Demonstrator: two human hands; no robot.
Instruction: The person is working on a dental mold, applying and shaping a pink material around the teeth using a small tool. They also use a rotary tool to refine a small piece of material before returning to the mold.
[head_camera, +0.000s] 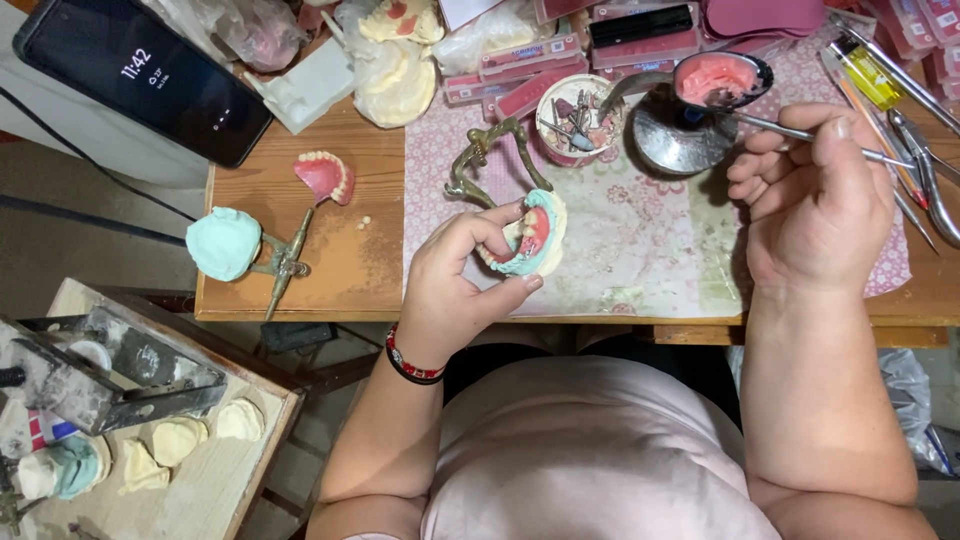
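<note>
We see two bare forearms, a pale pink top, and a red, black and white beaded bracelet (412, 366) on our left wrist.

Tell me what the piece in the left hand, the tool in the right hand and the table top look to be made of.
Denture model in the left hand: pale green matte base, probably plaster; glossy pink gum part, likely wax or acrylic; small whitish teeth.
Thin tool in the right hand: shiny grey metal, likely steel.
Table: brown wood with visible grain, partly covered by a pink patterned mat, maybe cloth or paper.

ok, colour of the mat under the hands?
Pink floral-patterned mat; head view, the only one, shows it.
</note>
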